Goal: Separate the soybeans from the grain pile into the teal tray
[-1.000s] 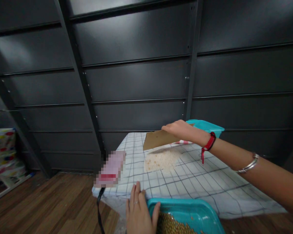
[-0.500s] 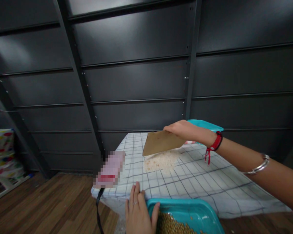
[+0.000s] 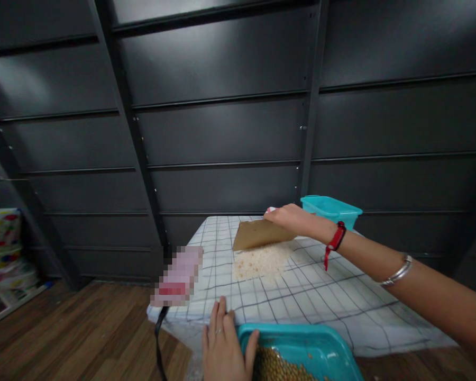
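Note:
My right hand (image 3: 287, 217) is closed over the top edge of a brown cardboard piece (image 3: 262, 233). The cardboard leans on the tablecloth, its lower edge along the far side of a thin spread of pale rice-like grains (image 3: 264, 262), with some browner bits at the left. My left hand (image 3: 227, 344) is at the near left corner of a teal plastic tub (image 3: 301, 330). Its thumb hooks over the rim, while the other fingers stretch forward outside it. Greenish-brown beans or seeds (image 3: 280, 366) lie inside this tub, which is partly cut off below.
A checked white cloth (image 3: 301, 296) covers the table. At its far right stands another teal tub (image 3: 333, 206), partly behind my right arm. A blurred pink item (image 3: 180, 275) with a black strap (image 3: 158, 344) lies at the left edge. A dark panelled wall (image 3: 222, 132) rises behind.
My right hand and the cardboard have lowered slightly, with the cardboard tilted flatter. My right forearm has shifted left and down, showing more of the far tub. My left hand stays put.

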`<state>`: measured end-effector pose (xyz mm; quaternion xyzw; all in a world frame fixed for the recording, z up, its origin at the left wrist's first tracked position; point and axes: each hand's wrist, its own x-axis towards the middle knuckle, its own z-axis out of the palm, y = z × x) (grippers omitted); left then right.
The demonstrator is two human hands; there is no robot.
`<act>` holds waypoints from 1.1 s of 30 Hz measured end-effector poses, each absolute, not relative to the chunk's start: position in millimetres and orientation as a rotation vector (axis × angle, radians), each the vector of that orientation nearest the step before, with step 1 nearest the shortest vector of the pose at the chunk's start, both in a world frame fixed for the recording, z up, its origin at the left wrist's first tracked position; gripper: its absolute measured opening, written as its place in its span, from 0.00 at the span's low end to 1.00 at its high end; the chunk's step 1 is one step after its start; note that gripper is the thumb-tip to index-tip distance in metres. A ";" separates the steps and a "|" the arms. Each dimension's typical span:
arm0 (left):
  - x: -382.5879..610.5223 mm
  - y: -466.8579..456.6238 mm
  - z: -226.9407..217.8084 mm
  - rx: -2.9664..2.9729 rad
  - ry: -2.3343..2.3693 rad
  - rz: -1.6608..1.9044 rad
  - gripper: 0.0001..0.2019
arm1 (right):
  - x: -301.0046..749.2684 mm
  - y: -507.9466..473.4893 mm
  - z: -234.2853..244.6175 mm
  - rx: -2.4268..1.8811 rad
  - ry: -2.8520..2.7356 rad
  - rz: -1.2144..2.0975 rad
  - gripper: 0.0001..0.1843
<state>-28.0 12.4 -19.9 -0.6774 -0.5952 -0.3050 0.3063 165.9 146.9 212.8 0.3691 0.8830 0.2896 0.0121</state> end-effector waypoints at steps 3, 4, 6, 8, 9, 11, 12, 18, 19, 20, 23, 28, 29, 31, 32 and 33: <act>-29.7 14.0 -22.5 -1.794 -1.578 -0.798 0.18 | 170.1 139.3 223.7 1.144 2.771 0.880 0.11; -30.4 14.5 -23.1 -1.795 -1.570 -0.800 0.18 | 171.5 136.2 228.4 1.148 2.778 0.872 0.11; -31.6 15.3 -23.8 -1.799 -1.555 -0.808 0.18 | 174.2 130.9 236.5 1.169 2.789 0.862 0.10; -32.0 15.7 -23.9 -1.799 -1.545 -0.813 0.18 | 176.1 128.2 241.1 1.204 2.793 0.867 0.11; -31.9 15.8 -23.7 -1.796 -1.539 -0.811 0.18 | 176.7 128.0 241.5 1.220 2.792 0.874 0.11; -31.4 16.1 -23.2 -1.782 -1.517 -0.803 0.18 | 176.9 129.9 238.5 1.243 2.783 0.893 0.11; -31.0 16.4 -22.8 -1.769 -1.502 -0.798 0.18 | 176.4 131.8 235.2 1.247 2.778 0.903 0.11; -29.9 18.3 -20.0 -1.735 -1.458 -0.783 0.18 | 169.0 143.4 212.1 1.193 2.761 0.935 0.13; -29.9 18.3 -19.7 -1.741 -1.458 -0.785 0.18 | 168.3 143.3 211.4 1.186 2.759 0.930 0.12; -29.7 18.3 -19.6 -1.745 -1.460 -0.786 0.19 | 168.2 142.2 212.2 1.180 2.759 0.923 0.12; -28.8 17.4 -19.8 -1.750 -1.470 -0.773 0.18 | 171.1 134.8 222.3 1.164 2.776 0.896 0.11; -28.1 16.0 -19.6 -1.741 -1.465 -0.763 0.19 | 178.2 123.1 241.9 1.154 2.817 0.868 0.11; -28.4 15.8 -19.0 -1.742 -1.461 -0.765 0.19 | 178.5 122.2 243.4 1.161 2.821 0.872 0.11; -29.3 15.6 -17.4 -1.741 -1.453 -0.765 0.19 | 177.5 121.8 243.5 1.181 2.825 0.889 0.11; -29.7 15.5 -16.4 -1.737 -1.447 -0.765 0.19 | 176.3 122.2 242.2 1.191 2.825 0.901 0.11; -29.9 15.5 -15.6 -1.731 -1.440 -0.764 0.19 | 175.0 123.1 240.0 1.200 2.824 0.913 0.11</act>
